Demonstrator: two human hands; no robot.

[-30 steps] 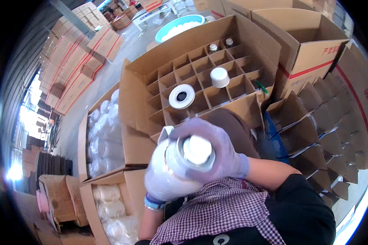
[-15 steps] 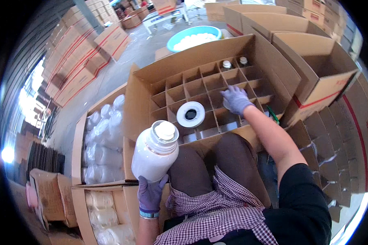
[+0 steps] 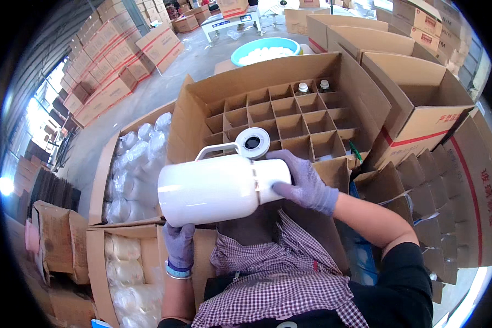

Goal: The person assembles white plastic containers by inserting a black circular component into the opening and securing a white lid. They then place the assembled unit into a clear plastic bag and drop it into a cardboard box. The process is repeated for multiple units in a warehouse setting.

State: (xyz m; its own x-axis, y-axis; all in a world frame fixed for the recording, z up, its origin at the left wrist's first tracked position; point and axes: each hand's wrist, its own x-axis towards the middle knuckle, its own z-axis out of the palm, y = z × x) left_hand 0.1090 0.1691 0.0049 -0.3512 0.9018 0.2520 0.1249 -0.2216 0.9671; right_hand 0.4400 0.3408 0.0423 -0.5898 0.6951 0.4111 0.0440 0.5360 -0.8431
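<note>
A glossy white jug [image 3: 213, 188] with a looped handle lies sideways above my lap, its neck toward the right. My left hand [image 3: 179, 243], in a purple glove, supports its base end from below. Around the neck my right hand [image 3: 303, 183], gloved alike, is closed, with fingers on top and thumb in front. Whatever is at the mouth is hidden by that hand. Just behind the jug, a white ring-shaped piece [image 3: 259, 147] with a dark centre rests on the divided carton [image 3: 273, 71]. Two small capped bottles [image 3: 303, 88] stand in the carton's far compartments.
Left of me, cartons [image 3: 106, 175] hold plastic-wrapped white pieces. A green-handled tool [image 3: 355, 151] lies at the divided carton's right side. Open cartons [image 3: 421, 109] and cardboard dividers [image 3: 429, 202] crowd the right. A blue tub [image 3: 295, 49] of white pieces stands beyond.
The jug has tipped from nearly upright to sideways, with its handle now showing. My right hand has come back from the divided carton and closed around the jug's neck.
</note>
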